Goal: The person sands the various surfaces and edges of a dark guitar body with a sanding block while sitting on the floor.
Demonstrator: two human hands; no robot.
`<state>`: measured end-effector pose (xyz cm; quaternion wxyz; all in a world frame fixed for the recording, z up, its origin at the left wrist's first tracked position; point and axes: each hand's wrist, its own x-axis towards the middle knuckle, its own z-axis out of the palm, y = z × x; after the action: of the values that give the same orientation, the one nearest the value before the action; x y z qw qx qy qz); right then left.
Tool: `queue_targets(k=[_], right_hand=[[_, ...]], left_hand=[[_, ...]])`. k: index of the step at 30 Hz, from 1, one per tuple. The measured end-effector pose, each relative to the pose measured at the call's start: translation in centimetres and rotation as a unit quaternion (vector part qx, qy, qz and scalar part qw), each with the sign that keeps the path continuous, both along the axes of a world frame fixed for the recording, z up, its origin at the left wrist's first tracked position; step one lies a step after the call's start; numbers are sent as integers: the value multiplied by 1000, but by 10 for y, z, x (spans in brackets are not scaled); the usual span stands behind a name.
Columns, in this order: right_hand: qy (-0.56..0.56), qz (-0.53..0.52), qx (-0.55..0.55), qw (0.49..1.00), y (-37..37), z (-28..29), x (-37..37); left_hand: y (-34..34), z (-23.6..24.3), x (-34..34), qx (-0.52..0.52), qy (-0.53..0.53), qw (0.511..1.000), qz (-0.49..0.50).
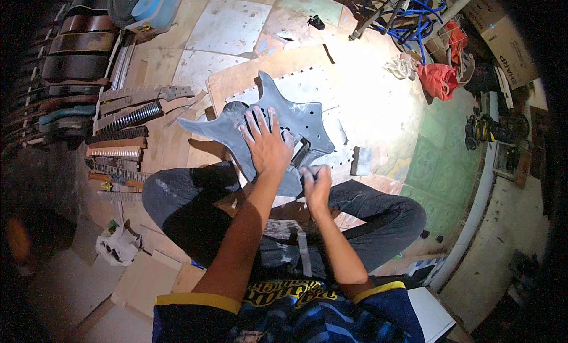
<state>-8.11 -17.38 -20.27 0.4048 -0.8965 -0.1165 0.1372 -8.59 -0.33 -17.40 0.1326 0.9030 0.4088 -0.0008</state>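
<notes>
A grey, dusty electric guitar body (296, 109) with horns, cavities and small holes lies on a perforated white sheet over a board between my bent legs. My left hand (266, 142) rests spread over the middle of the body, fingers pointing away from me across its cavities. My right hand (315, 186) is closed at the body's lower right edge; what its fingers hold, if anything, is hidden. A small grey block (361, 160) sits just right of the body.
At left, a rack of guitar bodies (77, 65) and several necks (127, 118); a blue plastic container (155, 8) behind. At upper right, tangled blue cables (414, 17), red cloth (436, 82), a cardboard box (509, 59). Cardboard pieces (142, 284) lie at lower left.
</notes>
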Motion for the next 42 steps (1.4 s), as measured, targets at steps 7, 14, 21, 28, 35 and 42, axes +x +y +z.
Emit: queue_targets(k=[7,14,21,28,35,42], right_hand=[[-44,-13,10,999,-6,-17,-13],[-57,-51,29,997,2,-14,1],[-36,-76,-9,996,9,-9,8],[-55,-22,19,998,-3,-15,13],[2,-57,40,998,9,0,23],[-85,-10,59,995,23,15,34]], left_hand=[[-1,1,1,3,-14,1000,-11],[-3,1,3,4,-6,1000,-16],[-4,-1,2,20,-19,1000,-10],[-4,1,5,14,-7,1000,-13],[-4,4,5,12,5,1000,-14],[-3,-1,3,28,-11,1000,-8]])
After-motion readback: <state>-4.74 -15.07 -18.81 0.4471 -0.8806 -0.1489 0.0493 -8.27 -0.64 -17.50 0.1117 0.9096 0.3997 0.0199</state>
